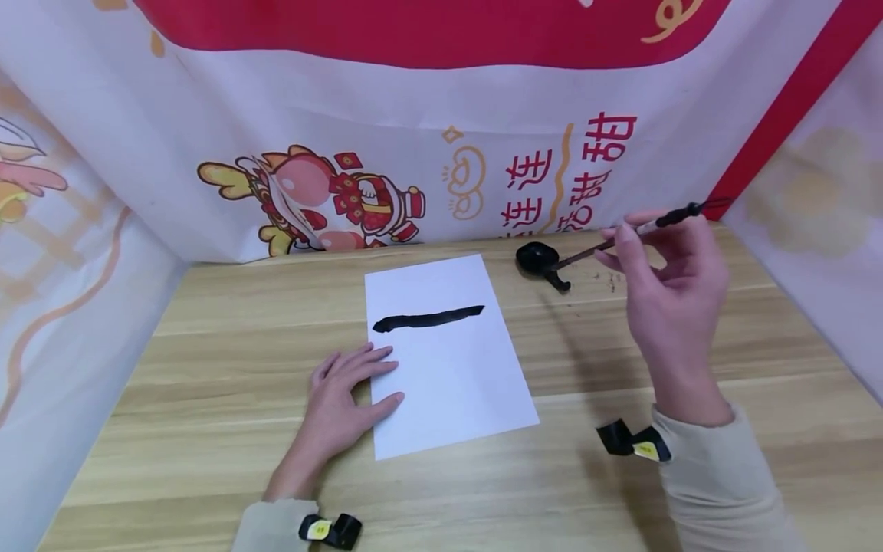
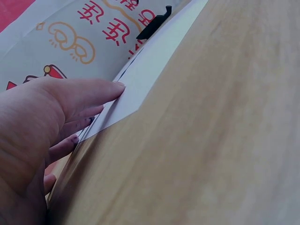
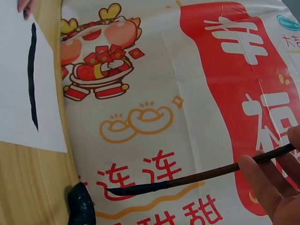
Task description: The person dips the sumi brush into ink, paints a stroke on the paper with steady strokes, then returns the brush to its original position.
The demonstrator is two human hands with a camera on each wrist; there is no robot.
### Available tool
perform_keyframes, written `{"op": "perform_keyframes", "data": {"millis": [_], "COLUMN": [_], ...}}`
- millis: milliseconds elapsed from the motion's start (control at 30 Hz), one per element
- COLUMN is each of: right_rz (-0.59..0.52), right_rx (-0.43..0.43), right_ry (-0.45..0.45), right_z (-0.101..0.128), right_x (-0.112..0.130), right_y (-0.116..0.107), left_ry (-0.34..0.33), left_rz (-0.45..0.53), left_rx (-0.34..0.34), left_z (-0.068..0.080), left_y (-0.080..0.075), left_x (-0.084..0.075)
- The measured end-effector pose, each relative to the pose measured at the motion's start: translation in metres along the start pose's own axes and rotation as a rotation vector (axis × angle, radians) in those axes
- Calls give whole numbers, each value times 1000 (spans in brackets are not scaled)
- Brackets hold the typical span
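My right hand (image 1: pixel 679 295) pinches the shaft of a brush (image 1: pixel 588 251), its dark tip pointing down and left. In the head view that tip overlaps a small black ink dish (image 1: pixel 537 259) with a short curved handle; the right wrist view has the inked bristles (image 3: pixel 136 190) above and beside the dish (image 3: pixel 80 206). A white sheet of paper (image 1: pixel 448 391) lies on the table and carries one thick black stroke (image 1: pixel 429 318) across its upper half. My left hand (image 1: pixel 345 399) rests on the paper's left edge with fingers spread. Dark smudges mark some left fingertips (image 2: pixel 74 139).
The wooden table (image 1: pixel 207 399) ends at a printed cloth (image 1: pixel 400 107) hanging behind it, with cloth on both sides too. Small dark specks (image 1: pixel 612 282) dot the wood right of the dish. Black straps with yellow labels circle both sleeves.
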State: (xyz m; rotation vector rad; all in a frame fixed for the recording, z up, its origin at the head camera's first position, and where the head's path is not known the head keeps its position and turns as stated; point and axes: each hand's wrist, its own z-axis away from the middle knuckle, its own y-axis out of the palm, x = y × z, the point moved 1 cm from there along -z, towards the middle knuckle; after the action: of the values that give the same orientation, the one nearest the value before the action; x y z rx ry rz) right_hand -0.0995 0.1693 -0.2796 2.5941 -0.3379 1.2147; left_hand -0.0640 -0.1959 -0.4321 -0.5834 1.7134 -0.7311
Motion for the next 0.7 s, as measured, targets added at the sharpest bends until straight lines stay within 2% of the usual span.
{"op": "perform_keyframes", "data": {"millis": [233, 433, 600, 700], "right_rz": [-155, -147, -116, -140], "right_rx": [131, 253, 382, 464], "right_ry": [85, 129, 97, 61], "right_z": [3, 7, 16, 22], "right_x": [-6, -10, -17, -23], "right_y": [-7, -18, -25, -30], "left_ry": [8, 13, 12, 3], "left_rz": [1, 4, -4, -5], "left_rx": [-16, -23, -22, -14], "left_z": [2, 2, 1, 1], "left_y": [0, 0, 0, 0], "left_x": [-1, -2, -1, 1]}}
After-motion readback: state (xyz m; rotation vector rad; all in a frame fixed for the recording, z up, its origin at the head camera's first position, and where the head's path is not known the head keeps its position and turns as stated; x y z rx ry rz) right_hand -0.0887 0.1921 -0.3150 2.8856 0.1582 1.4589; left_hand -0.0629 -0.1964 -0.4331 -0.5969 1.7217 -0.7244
